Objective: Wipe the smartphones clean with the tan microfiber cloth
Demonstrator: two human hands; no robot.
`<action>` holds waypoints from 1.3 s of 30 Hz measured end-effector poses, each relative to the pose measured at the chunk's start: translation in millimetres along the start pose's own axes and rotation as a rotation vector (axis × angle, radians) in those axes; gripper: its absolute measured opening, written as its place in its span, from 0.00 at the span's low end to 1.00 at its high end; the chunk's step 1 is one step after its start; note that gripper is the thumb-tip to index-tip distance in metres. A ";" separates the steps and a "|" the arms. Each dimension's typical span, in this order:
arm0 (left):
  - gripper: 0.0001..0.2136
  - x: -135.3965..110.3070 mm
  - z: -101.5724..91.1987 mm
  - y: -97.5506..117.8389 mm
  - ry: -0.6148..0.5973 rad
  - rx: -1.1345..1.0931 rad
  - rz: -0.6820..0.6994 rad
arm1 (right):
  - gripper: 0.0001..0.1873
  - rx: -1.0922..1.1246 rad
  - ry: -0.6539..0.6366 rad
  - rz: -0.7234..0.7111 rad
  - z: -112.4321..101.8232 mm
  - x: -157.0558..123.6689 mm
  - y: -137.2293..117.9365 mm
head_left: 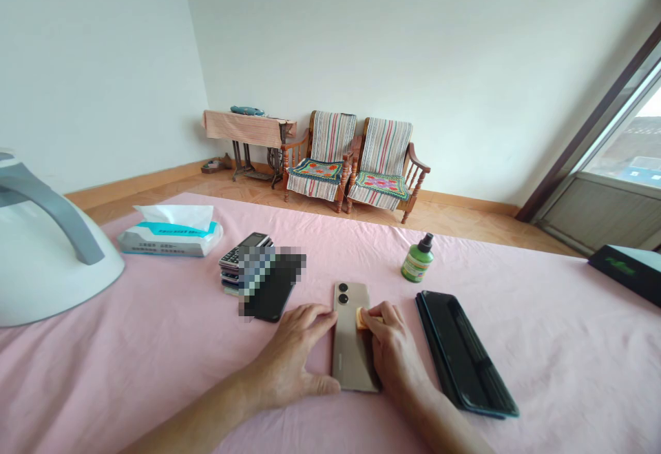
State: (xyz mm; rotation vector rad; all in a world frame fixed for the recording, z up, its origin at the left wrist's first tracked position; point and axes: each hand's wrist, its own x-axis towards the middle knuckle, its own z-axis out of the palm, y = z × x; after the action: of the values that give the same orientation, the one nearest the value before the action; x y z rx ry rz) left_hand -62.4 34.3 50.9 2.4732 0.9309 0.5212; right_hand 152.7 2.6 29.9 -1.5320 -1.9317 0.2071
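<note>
A gold smartphone (351, 361) lies on the pink cloth with its back up, two round black camera rings at its far end. My left hand (294, 351) rests at its left side, fingertips against the edge and thumb spread apart near the lower corner. Pinched in my right hand (395, 347) is a small orange pad (360, 318), pressed onto the phone's back; whether it is cloth or sponge I cannot tell. Right of that hand lie dark smartphones (467, 357), one on another. Beyond my left hand are a black phone (273, 292) and a stack of phones (242, 254), partly pixelated.
A green spray bottle (417, 261) stands beyond the phones. At the left are a tissue pack (168, 240) and a large white kettle-like object (46, 261) with a grey handle. A dark box (627, 275) sits at the right edge. Two wooden chairs (356, 164) stand past the pink-covered surface.
</note>
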 end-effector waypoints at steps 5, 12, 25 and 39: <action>0.42 0.2 2.4 -2.8 -0.003 -0.007 -0.019 | 0.21 0.004 -0.066 -0.029 -8.0 -21.6 -13.8; 0.42 0.6 1.9 -0.5 0.005 -0.023 -0.030 | 0.20 -0.003 -0.095 -0.038 -6.4 -8.9 -17.7; 0.43 0.7 2.1 0.6 0.010 -0.037 -0.073 | 0.18 0.048 -0.011 -0.094 4.2 -4.9 -20.4; 0.44 1.1 0.4 1.7 -0.001 -0.019 -0.049 | 0.19 0.030 0.046 -0.032 6.6 13.6 -1.8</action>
State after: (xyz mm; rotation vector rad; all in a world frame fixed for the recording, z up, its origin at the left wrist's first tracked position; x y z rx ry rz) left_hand -60.6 33.8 51.7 2.4270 0.9796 0.5096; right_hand 146.1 16.2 31.0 -1.4730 -1.9073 0.1849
